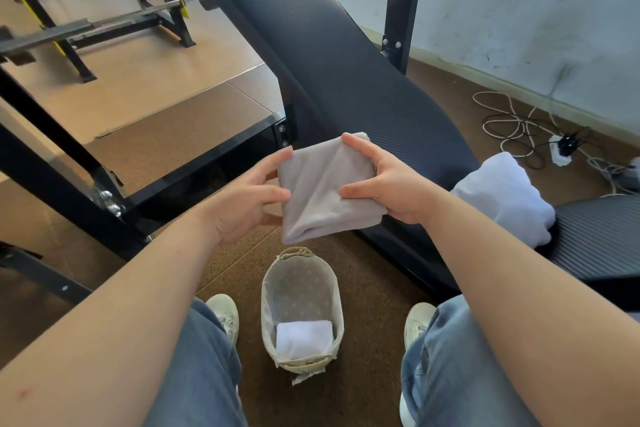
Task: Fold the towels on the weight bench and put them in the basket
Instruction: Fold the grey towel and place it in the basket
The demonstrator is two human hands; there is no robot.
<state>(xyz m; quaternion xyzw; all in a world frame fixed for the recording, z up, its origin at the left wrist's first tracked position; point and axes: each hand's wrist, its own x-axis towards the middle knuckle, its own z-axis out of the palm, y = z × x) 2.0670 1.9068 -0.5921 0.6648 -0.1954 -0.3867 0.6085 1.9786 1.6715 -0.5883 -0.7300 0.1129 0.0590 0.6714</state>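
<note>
left hand (247, 199): part-curled, pinching left edge of grey towel (322, 191)
basket (266, 291): on floor, white towel (304, 338) at near end
grey towel: folded square, held in air above basket
right hand (388, 184): thumb on top, gripping right edge
step: keep fold pinched flat; lower into free far end

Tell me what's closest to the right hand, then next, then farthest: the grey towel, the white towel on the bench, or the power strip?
1. Grey towel: the right hand holds its right edge.
2. White towel: on the bench, to the hand's right.
3. Power strip: on the floor, farther right and beyond the bench.
</note>
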